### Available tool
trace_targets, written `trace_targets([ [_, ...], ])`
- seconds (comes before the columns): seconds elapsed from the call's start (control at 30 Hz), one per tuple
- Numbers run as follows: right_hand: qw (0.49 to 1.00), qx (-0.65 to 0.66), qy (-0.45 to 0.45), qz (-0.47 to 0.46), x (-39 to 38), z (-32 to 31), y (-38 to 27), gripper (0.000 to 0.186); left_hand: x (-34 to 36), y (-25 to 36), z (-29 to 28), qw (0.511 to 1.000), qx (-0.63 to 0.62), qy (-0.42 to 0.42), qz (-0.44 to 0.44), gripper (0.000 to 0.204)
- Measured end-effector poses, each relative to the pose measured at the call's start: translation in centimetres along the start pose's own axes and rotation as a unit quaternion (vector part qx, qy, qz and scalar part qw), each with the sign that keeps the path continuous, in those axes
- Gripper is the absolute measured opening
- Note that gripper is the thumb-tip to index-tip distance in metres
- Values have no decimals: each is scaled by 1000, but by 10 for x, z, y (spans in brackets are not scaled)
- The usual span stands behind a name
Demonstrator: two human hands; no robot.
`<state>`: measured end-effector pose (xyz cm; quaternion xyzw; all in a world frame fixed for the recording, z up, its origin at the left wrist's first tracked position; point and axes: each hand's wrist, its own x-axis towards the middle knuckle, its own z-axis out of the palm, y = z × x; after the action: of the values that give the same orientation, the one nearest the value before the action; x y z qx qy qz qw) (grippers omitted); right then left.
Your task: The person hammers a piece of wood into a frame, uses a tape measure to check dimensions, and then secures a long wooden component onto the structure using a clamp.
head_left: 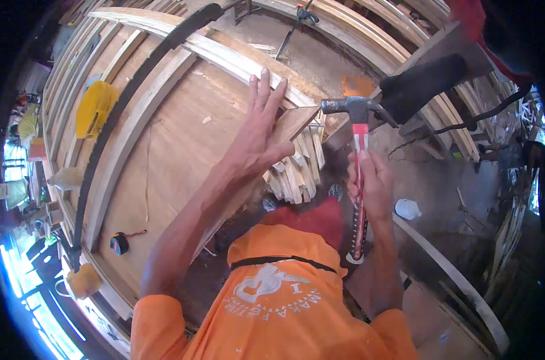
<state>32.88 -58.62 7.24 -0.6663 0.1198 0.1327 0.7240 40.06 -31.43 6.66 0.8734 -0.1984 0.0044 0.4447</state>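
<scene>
A yellow container's [84, 281] contents were hidden; a tape measure [120, 243] lay nearby. The left hand [259, 123] spread over a wooden frame [224, 55]; the right hand [374, 180] gripped a hammer [361, 137].

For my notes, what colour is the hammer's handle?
Red and black handle, partly whitish; best in head view.

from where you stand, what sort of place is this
Most likely a woodworking shop: there is a hammer in the right hand, a tape measure on a wooden panel, and a bundle of wood strips nearby.
</scene>
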Motion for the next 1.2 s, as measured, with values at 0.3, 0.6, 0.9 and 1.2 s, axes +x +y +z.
trace_targets([
  [0.3, 1000, -13, 24, -3, 3, 6, 0, 34, 0, 0, -3, 1000, -7, -13, -4, 117],
  [0.6, 998, -39, -31, 25, 2, -2, -18, 30, -1, 1, -3, 999, -24, -24, -20, 116],
  [0.9, 642, -530, -114, -542, 37, 86, -156, 13, -7, -5, 3, 998, 6, 57, 32, 105],
  [1.2, 329, -719, -265, -552, 65, 223, -135, 16, -10, -49, 47, 980, -44, 124, 151, 85],
])
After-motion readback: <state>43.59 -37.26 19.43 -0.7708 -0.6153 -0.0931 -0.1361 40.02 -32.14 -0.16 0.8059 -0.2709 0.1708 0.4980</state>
